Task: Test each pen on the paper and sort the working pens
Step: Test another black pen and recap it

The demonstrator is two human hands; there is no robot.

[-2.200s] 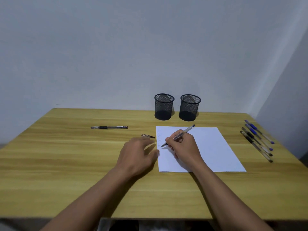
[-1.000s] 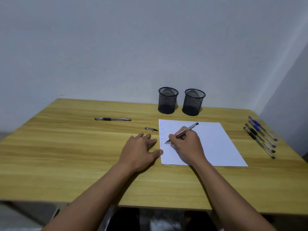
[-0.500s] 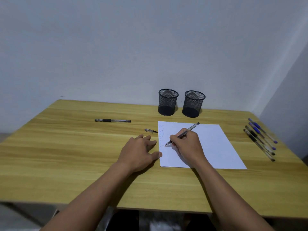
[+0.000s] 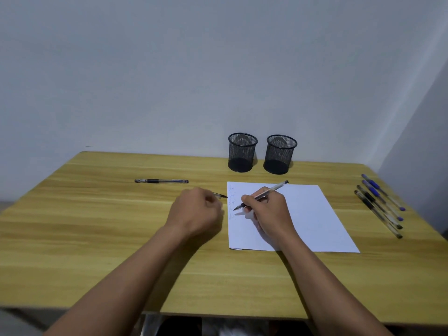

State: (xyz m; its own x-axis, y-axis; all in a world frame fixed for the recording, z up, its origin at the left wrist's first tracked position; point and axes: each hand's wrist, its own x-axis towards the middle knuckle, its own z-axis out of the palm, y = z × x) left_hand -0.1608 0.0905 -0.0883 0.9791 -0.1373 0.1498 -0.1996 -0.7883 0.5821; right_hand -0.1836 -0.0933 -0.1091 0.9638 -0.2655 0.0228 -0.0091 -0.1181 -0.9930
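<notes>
The pen I am testing has a clear barrel with a dark tip and a dark end plug. It slants across the upper left part of the white paper, with its tip down near the sheet's left edge and its back end pointing away toward the far right. Just under and beside the tip, a column of faint blue scribbles runs down the left margin.

My right hand rests on the sheet. Its fingers are curled tight around the lower barrel in a writing grip, with the thumb side closing against the pen.

My left hand lies on the table just left of the paper, blurred, its knuckles bent and the fingers drawn in. A small pen cap pokes out past those knuckles, near the paper's edge. I cannot tell whether my fingers pinch it, touch it or merely lie beside it.

A capped pen with a black grip lies alone, crosswise, farther out on the left half of the wood-grain table. Two black mesh cups stand upright side by side beyond the paper, against the pale wall. A row of pens lies parallel near the table's right edge, some blue and some black, well apart from the sheet.
</notes>
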